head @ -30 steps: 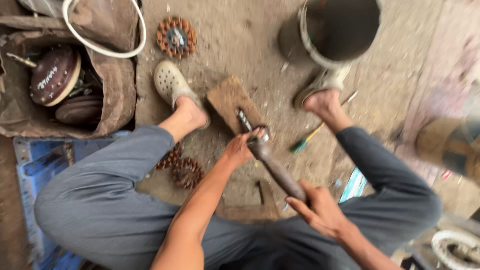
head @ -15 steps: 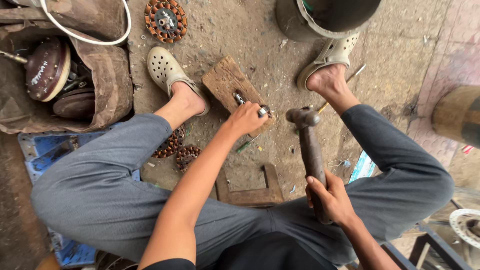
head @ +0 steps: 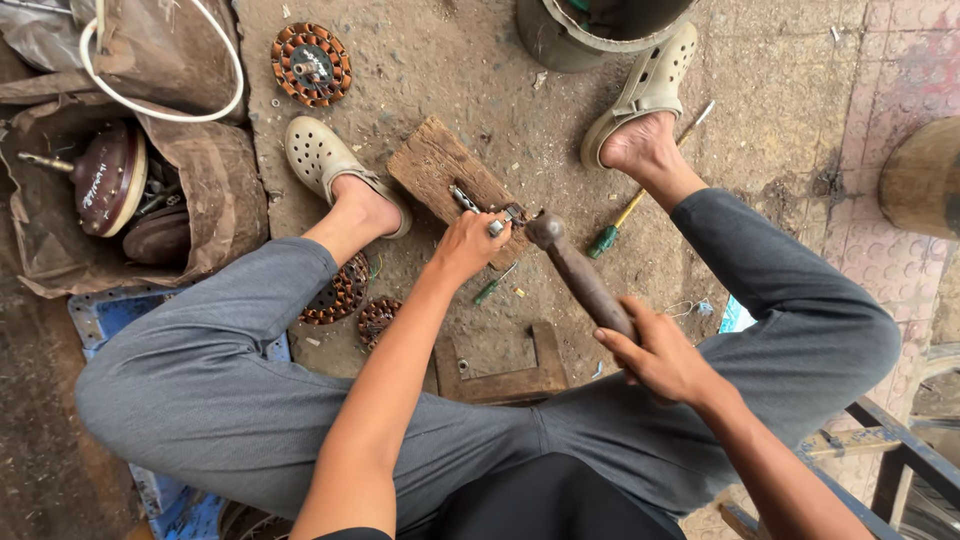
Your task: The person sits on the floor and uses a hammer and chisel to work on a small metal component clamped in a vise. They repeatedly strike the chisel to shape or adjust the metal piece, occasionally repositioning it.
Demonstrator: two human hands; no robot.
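Two bare hands work over a wooden block (head: 435, 170) on the dirt floor between our sandalled feet. Our right hand (head: 655, 350), arm bent, is wrapped around a hammer (head: 575, 270) whose head meets a small metal part (head: 497, 222). Our left hand (head: 468, 245), arm outstretched, pinches that part on the block.

A single head-worn camera looks almost straight down from above the seated person's lap onto the dirt floor (head: 470, 90). It sits close: the wooden block (head: 440, 170) lies near the picture's centre, both knees flank it below, both sandalled feet beside it, and a bucket (head: 600, 30) beyond it at the top edge.
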